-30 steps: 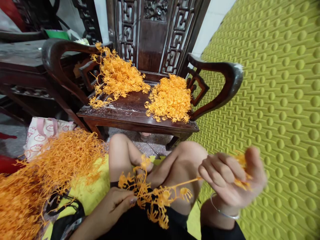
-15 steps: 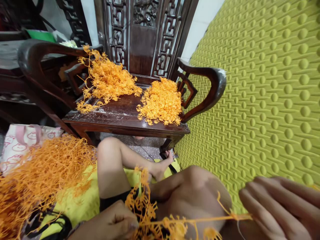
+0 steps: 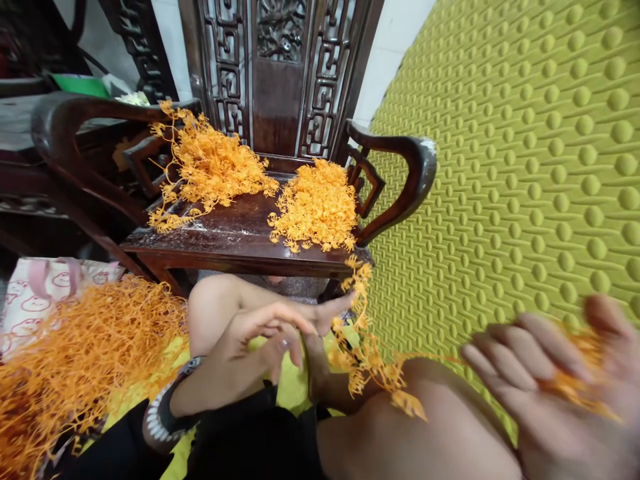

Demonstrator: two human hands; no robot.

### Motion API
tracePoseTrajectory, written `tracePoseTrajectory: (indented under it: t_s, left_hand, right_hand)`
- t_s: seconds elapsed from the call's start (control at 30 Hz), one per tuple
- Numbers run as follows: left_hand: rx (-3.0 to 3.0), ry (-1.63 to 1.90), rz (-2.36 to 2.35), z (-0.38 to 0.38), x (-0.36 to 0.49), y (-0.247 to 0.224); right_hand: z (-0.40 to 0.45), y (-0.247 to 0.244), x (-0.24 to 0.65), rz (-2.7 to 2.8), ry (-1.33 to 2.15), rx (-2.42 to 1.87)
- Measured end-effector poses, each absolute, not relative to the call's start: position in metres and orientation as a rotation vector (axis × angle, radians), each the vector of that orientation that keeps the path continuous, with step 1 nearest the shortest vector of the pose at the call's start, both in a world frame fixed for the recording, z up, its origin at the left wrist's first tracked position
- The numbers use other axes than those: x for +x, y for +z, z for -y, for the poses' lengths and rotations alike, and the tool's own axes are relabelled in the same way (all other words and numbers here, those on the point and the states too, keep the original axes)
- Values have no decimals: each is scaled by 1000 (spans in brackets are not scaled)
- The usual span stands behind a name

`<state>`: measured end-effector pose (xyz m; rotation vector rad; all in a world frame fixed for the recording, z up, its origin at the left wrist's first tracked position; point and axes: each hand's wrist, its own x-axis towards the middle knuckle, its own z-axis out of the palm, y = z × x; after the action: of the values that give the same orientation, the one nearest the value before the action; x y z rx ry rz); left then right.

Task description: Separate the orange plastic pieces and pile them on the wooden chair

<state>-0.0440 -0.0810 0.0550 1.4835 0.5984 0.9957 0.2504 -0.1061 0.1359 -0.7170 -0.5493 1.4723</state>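
My left hand (image 3: 265, 343), with a beaded bracelet on its wrist, is over my lap, fingers loosely bent and apart, nothing held. At the right, my right hand (image 3: 555, 380), blurred, has its fingers curled round an orange plastic strand (image 3: 370, 360). The strand's small claw-like pieces trail left from that hand across my knee and up toward the chair's front corner. A neat orange heap (image 3: 320, 207) and a looser orange heap (image 3: 215, 163) lie on the dark wooden chair seat (image 3: 240, 230).
A large tangle of orange strands (image 3: 100, 340) lies at the left, beside a white bag with pink handles (image 3: 50, 280). The chair's curved arm (image 3: 423, 167) stands before a raised yellow-green padded surface (image 3: 525, 167). My bare legs are in front of the chair.
My left hand has let go of the orange strand, risen and opened. The strand has swung up and right with my right hand. The view has shifted slightly.
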Motion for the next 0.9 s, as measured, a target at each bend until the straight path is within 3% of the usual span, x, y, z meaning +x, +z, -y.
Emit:
tracePoseTrajectory:
  t_s: [0.1,0.2,0.37,0.47,0.67,0.9]
  left_hand:
    - [1789,983,-542,74,-19,68]
    - [1961,893,-470,65,14,69]
    - [1201,633,-146,60,42,47]
    - [823,698,-185,55,31,37]
    - [754,850,-352,51,-2,25]
    - [556,908,-356,55,-18,0]
  right_hand:
    - [88,145,221,813,1838,-806]
    - [75,147,196,1028,1867,-790]
    - [43,147,167,1126,1867,-965]
    - [18,142,151,1040,1843,-1026]
    - [-5,124,125,918,2004,-1042]
    - [-21,89,115,1139,1832,-1200]
